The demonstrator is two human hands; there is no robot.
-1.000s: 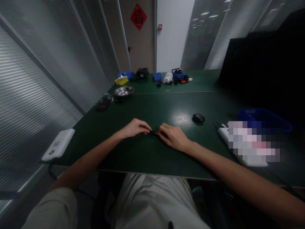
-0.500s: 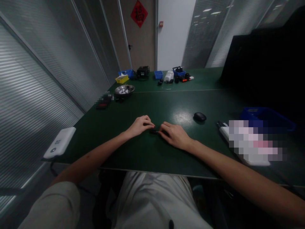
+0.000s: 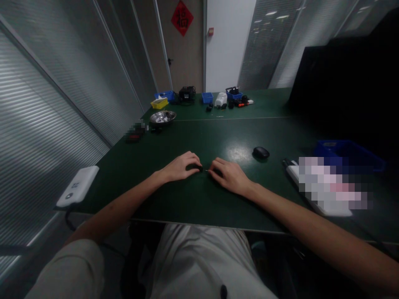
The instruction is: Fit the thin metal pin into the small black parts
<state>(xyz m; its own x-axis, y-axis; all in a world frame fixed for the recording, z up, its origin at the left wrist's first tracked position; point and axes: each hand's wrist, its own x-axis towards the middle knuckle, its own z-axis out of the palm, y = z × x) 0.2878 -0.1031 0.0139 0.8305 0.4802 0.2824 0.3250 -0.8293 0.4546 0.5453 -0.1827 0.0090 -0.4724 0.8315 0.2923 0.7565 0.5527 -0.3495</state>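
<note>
Over the middle of the green table my two hands face each other, fingertips a short way apart. My left hand is closed, its thumb and fingers pinching a small black piece whose kind is too small and dark to tell. My right hand is also in a pinch, and a thin pale metal tip sticks out from its fingertips toward the black piece. The rest of what the right fingers hold is hidden.
A black computer mouse lies right of my hands. Farther right are a blue tray and a white slab, partly pixelated. A white power box sits at the left edge. Beyond are a metal bowl and a yellow box.
The small black piece lay on the table between my hands; now my left thumb and fingers pinch it. My right hand has barely moved.
</note>
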